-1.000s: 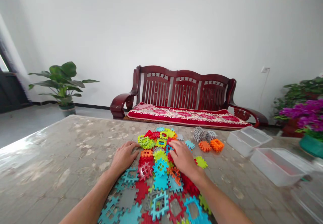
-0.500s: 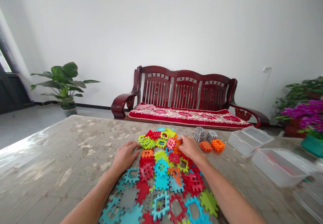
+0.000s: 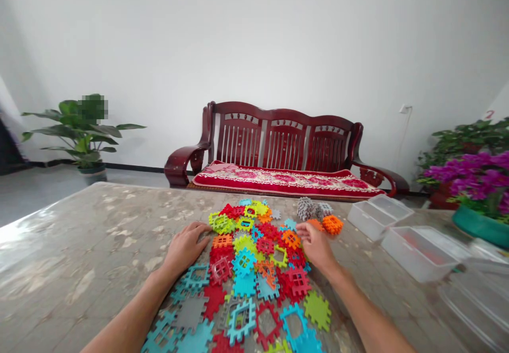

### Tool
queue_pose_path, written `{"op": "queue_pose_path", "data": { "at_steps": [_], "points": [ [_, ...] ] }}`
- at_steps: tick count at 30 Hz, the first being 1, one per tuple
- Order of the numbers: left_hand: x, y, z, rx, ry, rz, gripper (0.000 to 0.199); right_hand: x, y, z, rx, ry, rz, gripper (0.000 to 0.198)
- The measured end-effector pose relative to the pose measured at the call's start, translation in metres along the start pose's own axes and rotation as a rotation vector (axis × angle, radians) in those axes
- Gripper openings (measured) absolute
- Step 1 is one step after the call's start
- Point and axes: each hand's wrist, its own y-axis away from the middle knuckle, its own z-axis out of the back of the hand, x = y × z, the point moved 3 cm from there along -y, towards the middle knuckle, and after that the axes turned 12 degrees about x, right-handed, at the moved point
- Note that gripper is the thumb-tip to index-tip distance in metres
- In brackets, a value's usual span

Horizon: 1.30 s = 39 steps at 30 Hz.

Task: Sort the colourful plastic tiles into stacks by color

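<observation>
A long spread of toothed plastic interlocking tiles (image 3: 244,284) in red, blue, green, orange and grey covers the table between my hands. My left hand (image 3: 187,247) lies palm down on the table, its fingertips near the green tiles (image 3: 221,223) at the spread's left edge. At the right edge is my right hand (image 3: 318,246), fingers loosely bent and apart, with nothing visible in them. Its fingertips are beside an orange tile (image 3: 291,239) and a light blue tile (image 3: 290,224). The palm side is hidden. Behind that hand are grey tile stacks (image 3: 306,209) and an orange stack (image 3: 332,224).
Two clear plastic boxes (image 3: 371,220) stand to the right, the nearer box (image 3: 421,252) holding something reddish. Purple flowers (image 3: 473,175) in a teal pot (image 3: 481,224) are at the far right. A dark red wooden bench (image 3: 282,141) stands beyond the table (image 3: 99,252).
My right hand has moved right, away from the middle of the spread. The pink tile near its fingers no longer shows; red tiles are visible there. My left hand stays beside the tiles.
</observation>
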Motion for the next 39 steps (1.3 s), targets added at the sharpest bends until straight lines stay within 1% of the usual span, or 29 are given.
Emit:
{"op": "queue_pose_path", "data": {
  "at_steps": [3,6,9,12,15,17,19,22,24,27,32,37,39],
  "points": [
    [0.001,-0.001,0.000,0.005,-0.005,-0.006,0.035,0.001,0.007,-0.004,-0.021,0.062,0.004,0.038],
    [0.003,-0.002,-0.001,0.007,-0.015,-0.006,0.035,0.011,0.014,-0.004,-0.027,0.225,0.025,0.046],
    [0.006,-0.003,-0.004,0.006,-0.032,-0.013,0.035,0.017,0.020,-0.004,0.004,0.326,-0.047,0.052],
    [0.008,-0.004,-0.005,0.005,-0.046,-0.018,0.036,0.022,0.024,-0.005,0.019,0.370,-0.081,0.049],
    [0.009,-0.005,-0.005,0.007,-0.047,-0.027,0.035,0.025,0.024,-0.004,-0.013,0.421,-0.037,0.043],
    [0.009,-0.005,-0.005,0.006,-0.047,-0.030,0.036,0.025,0.023,0.003,-0.083,0.439,-0.004,0.040],
    [0.009,-0.004,-0.004,0.007,-0.049,-0.028,0.037,0.020,0.020,0.015,-0.183,0.440,-0.024,0.041],
    [0.009,-0.005,-0.005,0.014,-0.050,-0.027,0.037,0.004,0.015,0.037,-0.290,0.462,-0.183,0.045],
    [0.010,-0.005,-0.006,0.021,-0.049,-0.027,0.038,-0.008,0.013,0.047,-0.303,0.499,-0.285,0.046],
    [0.011,-0.006,-0.007,0.037,-0.056,-0.028,0.039,-0.018,0.012,0.054,-0.295,0.540,-0.356,0.046],
    [0.013,-0.007,-0.008,0.048,-0.068,-0.023,0.041,-0.019,0.013,0.058,-0.300,0.535,-0.399,0.047],
    [0.015,-0.007,-0.008,0.032,-0.060,-0.025,0.041,-0.027,0.016,0.082,-0.435,0.534,-0.423,0.046],
    [0.016,-0.007,-0.009,0.033,-0.058,-0.019,0.041,-0.035,0.016,0.089,-0.454,0.548,-0.424,0.046]
  ]
}}
